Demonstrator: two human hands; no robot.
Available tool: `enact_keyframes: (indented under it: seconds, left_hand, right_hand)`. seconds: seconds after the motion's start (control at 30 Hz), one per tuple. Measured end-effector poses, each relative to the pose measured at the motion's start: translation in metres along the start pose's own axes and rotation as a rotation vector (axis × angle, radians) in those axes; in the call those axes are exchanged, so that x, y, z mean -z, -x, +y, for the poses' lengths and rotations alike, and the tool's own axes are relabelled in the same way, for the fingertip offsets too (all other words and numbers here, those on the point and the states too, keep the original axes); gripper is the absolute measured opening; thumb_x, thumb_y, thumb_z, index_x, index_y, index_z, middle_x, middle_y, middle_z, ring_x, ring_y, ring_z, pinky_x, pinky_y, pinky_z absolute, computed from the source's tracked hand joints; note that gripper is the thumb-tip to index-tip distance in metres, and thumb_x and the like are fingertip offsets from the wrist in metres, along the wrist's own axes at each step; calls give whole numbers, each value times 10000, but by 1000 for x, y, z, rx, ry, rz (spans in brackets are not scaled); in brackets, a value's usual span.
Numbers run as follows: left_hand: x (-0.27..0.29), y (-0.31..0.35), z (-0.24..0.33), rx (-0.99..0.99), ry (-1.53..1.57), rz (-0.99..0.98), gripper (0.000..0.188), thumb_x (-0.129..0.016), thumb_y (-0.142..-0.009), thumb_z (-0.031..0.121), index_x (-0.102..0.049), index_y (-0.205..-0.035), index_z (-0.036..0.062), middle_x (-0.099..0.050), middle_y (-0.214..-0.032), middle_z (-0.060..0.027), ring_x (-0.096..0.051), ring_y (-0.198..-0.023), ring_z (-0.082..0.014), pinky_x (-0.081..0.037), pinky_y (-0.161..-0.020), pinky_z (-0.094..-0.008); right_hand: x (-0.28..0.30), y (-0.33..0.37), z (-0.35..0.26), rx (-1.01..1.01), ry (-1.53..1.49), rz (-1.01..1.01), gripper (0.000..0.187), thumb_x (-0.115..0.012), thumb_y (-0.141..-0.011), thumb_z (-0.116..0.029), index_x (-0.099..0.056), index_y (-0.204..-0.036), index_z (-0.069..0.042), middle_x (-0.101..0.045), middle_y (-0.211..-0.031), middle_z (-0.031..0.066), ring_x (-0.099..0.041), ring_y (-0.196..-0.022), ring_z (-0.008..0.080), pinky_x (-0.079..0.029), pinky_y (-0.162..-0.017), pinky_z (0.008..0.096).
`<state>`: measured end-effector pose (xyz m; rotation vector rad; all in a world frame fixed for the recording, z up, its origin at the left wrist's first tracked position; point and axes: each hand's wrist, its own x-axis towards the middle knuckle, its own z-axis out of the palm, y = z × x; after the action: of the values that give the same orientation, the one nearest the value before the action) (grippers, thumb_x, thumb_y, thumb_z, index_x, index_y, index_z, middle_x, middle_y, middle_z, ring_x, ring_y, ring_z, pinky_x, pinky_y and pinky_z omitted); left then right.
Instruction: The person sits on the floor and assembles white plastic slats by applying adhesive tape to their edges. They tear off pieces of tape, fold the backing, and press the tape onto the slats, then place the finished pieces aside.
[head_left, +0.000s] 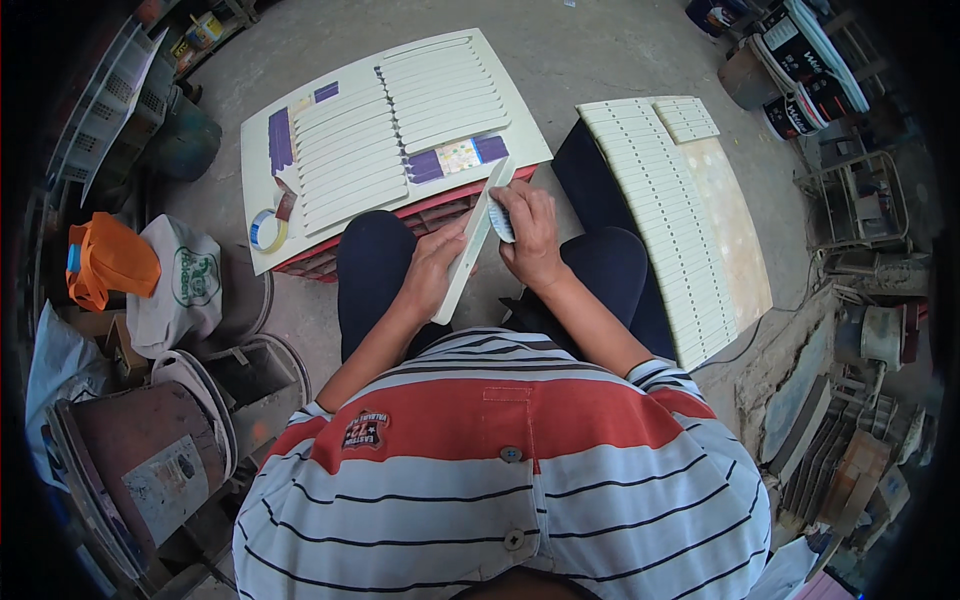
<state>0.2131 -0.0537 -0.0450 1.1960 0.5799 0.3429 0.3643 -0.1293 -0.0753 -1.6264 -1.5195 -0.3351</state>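
My left hand (pixel 432 268) is closed around the lower half of a long, narrow, off-white slat (pixel 495 178). The slat is tilted above my lap, its upper end leaning to the right. Small holes show along its face. My right hand (pixel 532 228) grips a thin, rounded, whitish piece with blue print, which looks like sandpaper (pixel 500 222), against the slat's right side. Part of it is hidden under my fingers. Ahead, a white board (pixel 262 205) carries two rows of similar slats (pixel 345 165), lying side by side.
A red crate (pixel 320 268) supports the board, which also bears purple patches and a tape roll (pixel 267 232). At right, more slats (pixel 650 200) cover a tan panel (pixel 725 190). Bags (pixel 185 285) and bins (pixel 265 375) stand left; paint buckets (pixel 790 115) stand far right.
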Motion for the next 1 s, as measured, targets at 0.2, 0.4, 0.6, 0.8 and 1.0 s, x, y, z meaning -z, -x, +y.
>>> enact_keyframes:
  seconds: [0.2,0.4,0.6,0.8,1.0]
  left_hand:
    - [6,0,-5,57,-19,-6,447,-382,-898,145,-455,-1328,45,-570,-827,-47,-479,-623,-91,-420,-598,-213]
    - [2,-2,1,62,54,-12,457,-380,-904,176,-432,-1335,35,-535,-727,-34,-458,-549,-80,-387,-513,-204]
    - [3,0,4,98,85,-42,490,-355,-921,229,-363,-1369,29,-473,-568,-21,-387,-413,-64,-308,-367,-188]
    - [9,0,10,105,91,-75,480,-355,-928,240,-379,-1359,31,-472,-567,-24,-378,-408,-59,-309,-361,-193]
    - [6,2,12,99,85,-44,474,-364,-928,246,-401,-1345,24,-472,-559,-26,-385,-404,-60,-321,-367,-186]
  right_hand:
    - [10,-20,23,-878,-840,43,351,-537,-719,63,-552,-1062,-10,-607,-924,66,-581,-856,150,-463,-746,258]
    - [20,-22,9,-188,-117,-44,447,-541,-682,51,-596,-1111,-63,-578,-1052,127,-557,-927,272,-454,-811,344]
    - [20,-15,-1,-49,-26,-128,534,-552,-680,68,-587,-1189,-88,-543,-1139,131,-524,-980,316,-430,-863,378]
    - [17,-5,-7,69,-15,-149,590,-537,-643,101,-548,-1212,-54,-520,-1201,118,-509,-981,309,-424,-866,395]
    - [11,6,-20,102,-27,-136,625,-529,-653,98,-546,-1240,-117,-497,-1280,100,-492,-960,311,-417,-849,391]
